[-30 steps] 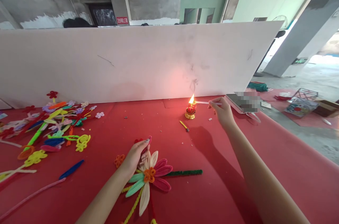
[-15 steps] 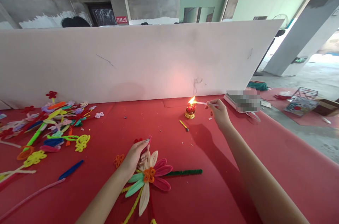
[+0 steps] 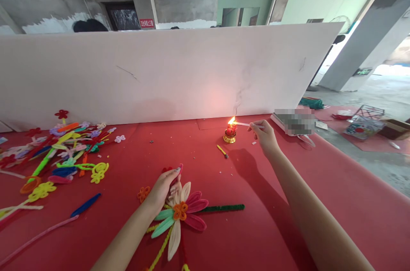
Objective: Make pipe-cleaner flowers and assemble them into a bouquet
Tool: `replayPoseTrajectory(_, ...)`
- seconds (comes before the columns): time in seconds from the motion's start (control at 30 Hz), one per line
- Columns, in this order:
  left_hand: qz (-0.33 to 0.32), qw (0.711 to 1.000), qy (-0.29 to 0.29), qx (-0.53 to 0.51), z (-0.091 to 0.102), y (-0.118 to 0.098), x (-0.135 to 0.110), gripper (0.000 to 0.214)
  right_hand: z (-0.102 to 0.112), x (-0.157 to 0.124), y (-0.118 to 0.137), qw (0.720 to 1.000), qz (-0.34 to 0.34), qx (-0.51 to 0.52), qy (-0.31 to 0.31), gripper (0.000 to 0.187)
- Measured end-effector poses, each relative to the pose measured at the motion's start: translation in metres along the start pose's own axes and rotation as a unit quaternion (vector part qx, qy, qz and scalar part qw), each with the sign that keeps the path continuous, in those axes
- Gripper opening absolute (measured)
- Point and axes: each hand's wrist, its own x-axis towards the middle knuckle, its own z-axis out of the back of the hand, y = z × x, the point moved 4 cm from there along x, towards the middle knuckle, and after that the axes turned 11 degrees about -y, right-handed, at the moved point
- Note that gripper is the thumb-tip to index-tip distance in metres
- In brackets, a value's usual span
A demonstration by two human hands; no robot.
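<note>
Pale, thin stick (image 3: 242, 124) pinched in right hand (image 3: 262, 130), tip at candle flame (image 3: 232, 121); left hand (image 3: 169, 185) grips pink piece (image 3: 181, 167), mostly hidden.

The head camera is looking forward and down, past the nearby hands (image 3: 164, 188), across the counter (image 3: 224, 249) toward the white board (image 3: 179, 74).

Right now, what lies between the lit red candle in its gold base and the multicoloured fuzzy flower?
The head view shows a short yellow dark-tipped stick, nearer the candle, and pale specks.
</note>
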Motion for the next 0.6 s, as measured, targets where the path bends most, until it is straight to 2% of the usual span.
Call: replayPoseTrajectory(0.6, -0.002, 1.0, 0.001, 0.0, 0.0017, 0.0019, 0.001, 0.04, -0.0012, 0.0, -0.0036, 1.0, -0.013, 0.007, 0.004, 0.026)
